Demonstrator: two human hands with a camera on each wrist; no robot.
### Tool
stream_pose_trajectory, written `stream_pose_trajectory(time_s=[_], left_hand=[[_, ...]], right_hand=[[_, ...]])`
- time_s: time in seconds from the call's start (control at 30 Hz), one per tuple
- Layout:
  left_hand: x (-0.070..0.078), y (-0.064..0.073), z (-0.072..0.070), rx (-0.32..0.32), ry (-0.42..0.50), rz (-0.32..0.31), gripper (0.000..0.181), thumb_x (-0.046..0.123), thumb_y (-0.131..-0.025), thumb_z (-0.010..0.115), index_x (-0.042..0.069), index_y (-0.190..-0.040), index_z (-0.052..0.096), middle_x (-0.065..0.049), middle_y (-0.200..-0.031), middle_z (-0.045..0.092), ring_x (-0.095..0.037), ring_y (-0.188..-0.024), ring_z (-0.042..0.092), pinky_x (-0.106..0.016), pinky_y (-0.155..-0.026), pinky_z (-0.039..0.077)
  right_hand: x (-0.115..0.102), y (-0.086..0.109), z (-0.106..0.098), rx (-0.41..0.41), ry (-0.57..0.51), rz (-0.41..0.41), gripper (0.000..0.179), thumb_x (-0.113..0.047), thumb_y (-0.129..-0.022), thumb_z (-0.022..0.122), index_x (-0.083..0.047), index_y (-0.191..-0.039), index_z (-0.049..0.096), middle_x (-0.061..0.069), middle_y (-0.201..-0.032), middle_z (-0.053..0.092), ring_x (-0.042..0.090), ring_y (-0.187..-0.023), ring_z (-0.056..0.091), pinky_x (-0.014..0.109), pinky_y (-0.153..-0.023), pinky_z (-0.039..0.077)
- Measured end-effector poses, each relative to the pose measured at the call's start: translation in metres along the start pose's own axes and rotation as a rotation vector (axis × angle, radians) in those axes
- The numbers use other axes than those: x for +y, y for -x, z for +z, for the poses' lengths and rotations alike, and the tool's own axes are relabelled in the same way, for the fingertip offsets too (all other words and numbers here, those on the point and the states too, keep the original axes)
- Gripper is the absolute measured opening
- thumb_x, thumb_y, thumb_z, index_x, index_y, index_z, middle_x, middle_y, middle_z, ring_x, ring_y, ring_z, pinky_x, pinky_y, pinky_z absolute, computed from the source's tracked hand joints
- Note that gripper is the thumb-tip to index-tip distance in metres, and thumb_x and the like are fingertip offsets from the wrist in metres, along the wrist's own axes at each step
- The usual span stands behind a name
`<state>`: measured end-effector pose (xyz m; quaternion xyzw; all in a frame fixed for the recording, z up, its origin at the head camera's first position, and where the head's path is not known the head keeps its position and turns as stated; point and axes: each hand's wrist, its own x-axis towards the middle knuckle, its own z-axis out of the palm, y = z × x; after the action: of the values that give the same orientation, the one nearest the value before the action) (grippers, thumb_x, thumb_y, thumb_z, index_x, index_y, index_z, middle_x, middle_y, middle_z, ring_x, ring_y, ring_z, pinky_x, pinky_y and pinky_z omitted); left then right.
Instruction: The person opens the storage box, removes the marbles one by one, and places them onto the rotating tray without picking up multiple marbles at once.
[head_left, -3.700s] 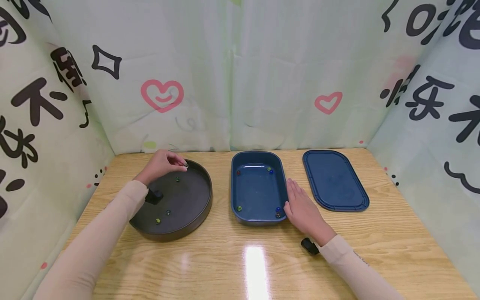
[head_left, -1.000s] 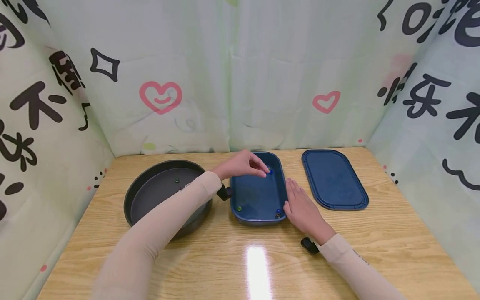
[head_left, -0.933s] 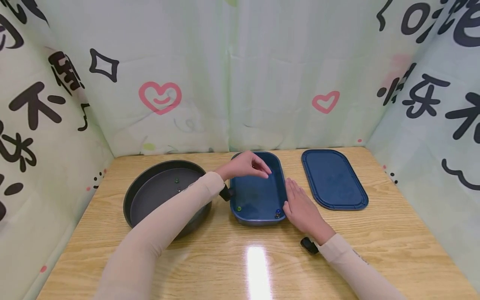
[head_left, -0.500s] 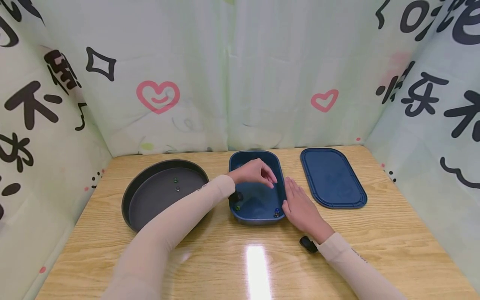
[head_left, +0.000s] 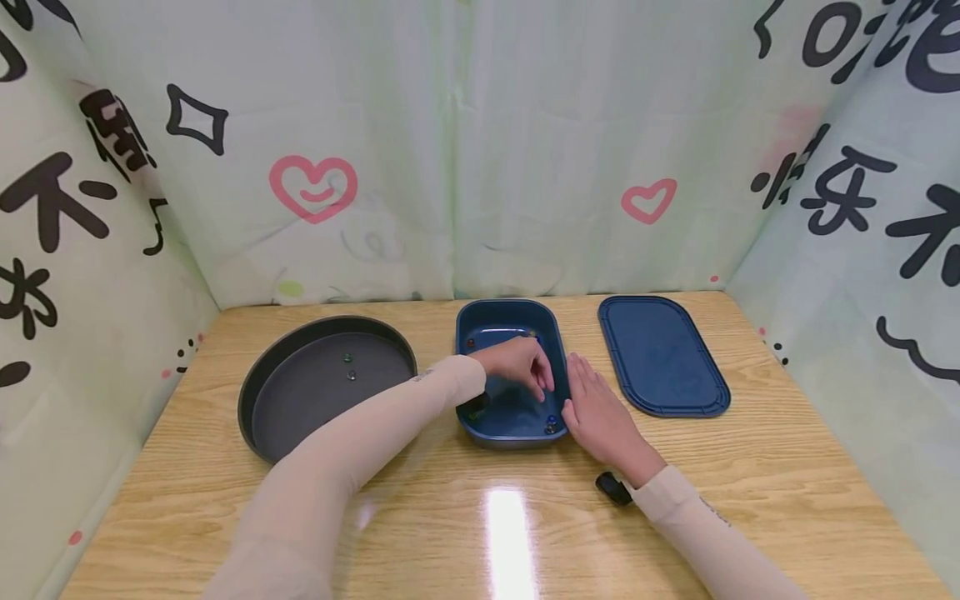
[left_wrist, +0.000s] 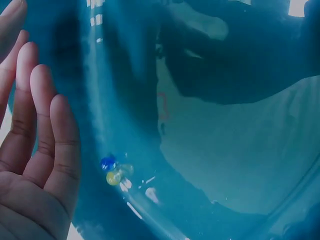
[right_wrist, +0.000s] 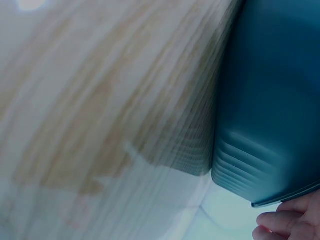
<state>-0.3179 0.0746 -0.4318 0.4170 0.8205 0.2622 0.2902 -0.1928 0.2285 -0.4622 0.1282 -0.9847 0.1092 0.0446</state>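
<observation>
My left hand [head_left: 521, 365] reaches into the blue rectangular container [head_left: 513, 439], fingers pointing down toward its right side. In the left wrist view its fingers [left_wrist: 65, 130] are loosely bent, with no marble visible between them. A blue marble [left_wrist: 107, 163] and a yellowish marble [left_wrist: 114, 177] lie in the container beyond the fingers. A reddish marble [head_left: 470, 342] sits near the container's far left corner, another marble [head_left: 532, 333] near the far right. My right hand [head_left: 600, 417] lies with straight fingers along the container's right wall; the right wrist view shows fingertips at its rim.
A dark round pan [head_left: 251, 425] stands to the left, holding a green marble [head_left: 347, 358] and a clear marble [head_left: 352, 376]; my left forearm covers its near right part. A blue lid [head_left: 663, 358] lies right of the container. Printed curtains [head_left: 405, 167] enclose the wooden table [head_left: 420, 533].
My left hand, pinching a marble over the pan earlier, has moved right to the blue container, then lower and nearer within it. The right hand stays at the container's side.
</observation>
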Motion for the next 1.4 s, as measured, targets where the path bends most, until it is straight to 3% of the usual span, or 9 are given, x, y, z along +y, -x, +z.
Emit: stream_pose_trajectory(time_s=[0.27,0.47,1.07,1.4], left_hand=[[-0.004,-0.013,0.012,-0.058,-0.103,-0.004,0.01,0.014,-0.076,0.077,0.01,-0.085,0.077,-0.001,-0.081,0.073,-0.004,-0.069,0.063,-0.012,-0.07,0.051],[-0.005,-0.015,0.02,-0.083,-0.147,0.002,0.009,0.016,-0.076,0.077,0.01,-0.082,0.077,-0.001,-0.082,0.074,-0.002,-0.066,0.06,-0.011,-0.067,0.049],[-0.003,-0.015,0.037,-0.062,-0.096,-0.027,0.013,0.022,-0.074,0.079,0.01,-0.079,0.075,0.001,-0.074,0.072,-0.004,-0.064,0.061,-0.011,-0.066,0.049],[-0.009,-0.012,0.035,-0.041,-0.122,-0.032,0.012,0.019,-0.074,0.08,0.01,-0.08,0.075,0.001,-0.074,0.072,-0.002,-0.063,0.06,-0.011,-0.064,0.049]], right_hand=[[0.0,-0.001,0.0,-0.006,-0.009,0.0,0.061,-0.017,-0.095,0.04,0.011,-0.145,0.018,0.025,-0.153,0.021,0.038,-0.143,0.02,0.051,-0.114,0.023],[0.0,-0.003,0.0,-0.004,-0.019,-0.002,0.061,-0.016,-0.095,0.04,0.012,-0.145,0.018,0.026,-0.153,0.021,0.038,-0.143,0.021,0.05,-0.114,0.023],[-0.001,-0.002,-0.002,-0.006,-0.009,-0.004,0.061,-0.016,-0.095,0.04,0.012,-0.144,0.018,0.026,-0.152,0.022,0.038,-0.142,0.022,0.05,-0.114,0.024],[-0.003,-0.001,-0.004,-0.015,0.004,0.0,0.061,-0.015,-0.095,0.041,0.013,-0.144,0.019,0.027,-0.152,0.022,0.039,-0.142,0.022,0.051,-0.114,0.024]])
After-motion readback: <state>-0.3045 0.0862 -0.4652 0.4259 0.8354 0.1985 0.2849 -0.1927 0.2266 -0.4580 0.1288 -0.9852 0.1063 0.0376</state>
